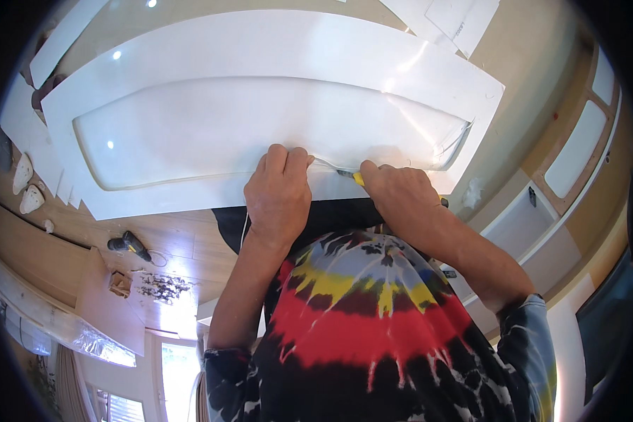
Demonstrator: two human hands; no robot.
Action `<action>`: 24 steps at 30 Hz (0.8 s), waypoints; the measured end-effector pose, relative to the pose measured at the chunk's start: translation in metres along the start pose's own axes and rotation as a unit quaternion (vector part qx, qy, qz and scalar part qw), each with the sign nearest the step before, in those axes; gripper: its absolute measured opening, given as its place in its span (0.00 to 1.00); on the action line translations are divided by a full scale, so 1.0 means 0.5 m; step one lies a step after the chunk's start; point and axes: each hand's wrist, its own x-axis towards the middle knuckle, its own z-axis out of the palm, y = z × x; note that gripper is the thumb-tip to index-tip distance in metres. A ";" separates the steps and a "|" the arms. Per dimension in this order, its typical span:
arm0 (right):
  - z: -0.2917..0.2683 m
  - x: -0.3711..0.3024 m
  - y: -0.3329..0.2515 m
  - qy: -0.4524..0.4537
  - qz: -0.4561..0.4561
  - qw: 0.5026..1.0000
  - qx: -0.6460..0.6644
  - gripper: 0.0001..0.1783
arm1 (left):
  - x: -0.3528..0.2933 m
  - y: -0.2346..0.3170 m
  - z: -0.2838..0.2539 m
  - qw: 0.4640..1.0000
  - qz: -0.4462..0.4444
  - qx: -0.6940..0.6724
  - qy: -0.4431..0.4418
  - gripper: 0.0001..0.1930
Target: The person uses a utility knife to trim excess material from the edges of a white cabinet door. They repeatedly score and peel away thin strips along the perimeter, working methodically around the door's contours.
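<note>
A large white door-like panel (274, 43) with a sunken middle lies in front of me. Along the near edge of the recess, my left hand (280, 190) is closed, its thumb and fingers pinching a thin white strip (321, 161). One length of this strip runs right toward the blade; a thin white line also hangs below the hand. My right hand (404, 193) is wrapped around a yellow utility knife (359, 178), its blade pointing left at the groove beside the strip. Whether the blade touches the strip, I cannot tell. Loose thin strands (451, 141) show at the recess's right end.
More white boards (463, 24) lie beyond the panel at the upper right. On the floor at left are a cordless drill (131, 246), pale slipper-like objects (23, 174) and a small brown box (119, 283). Crumpled clear plastic (472, 191) and white cabinetry (517, 218) are at right.
</note>
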 end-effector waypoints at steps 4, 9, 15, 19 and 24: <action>0.002 -0.003 0.004 0.013 -0.012 1.000 0.006 0.07 | -0.001 -0.001 -0.004 1.000 -0.006 -0.004 -0.002 0.07; 0.000 -0.004 0.000 0.013 -0.007 1.000 0.016 0.06 | -0.002 0.001 -0.003 1.000 -0.017 -0.010 -0.001 0.07; -0.004 0.006 -0.001 0.030 -0.027 0.999 0.015 0.03 | 0.002 0.008 -0.016 0.998 -0.034 0.002 -0.062 0.05; -0.008 0.003 0.023 -0.007 -0.033 0.999 0.025 0.08 | 0.037 0.016 -0.049 0.978 -0.023 0.063 -0.200 0.07; -0.053 -0.050 0.029 0.014 0.123 0.976 0.180 0.15 | -0.006 0.002 -0.078 0.984 0.023 0.082 -0.157 0.13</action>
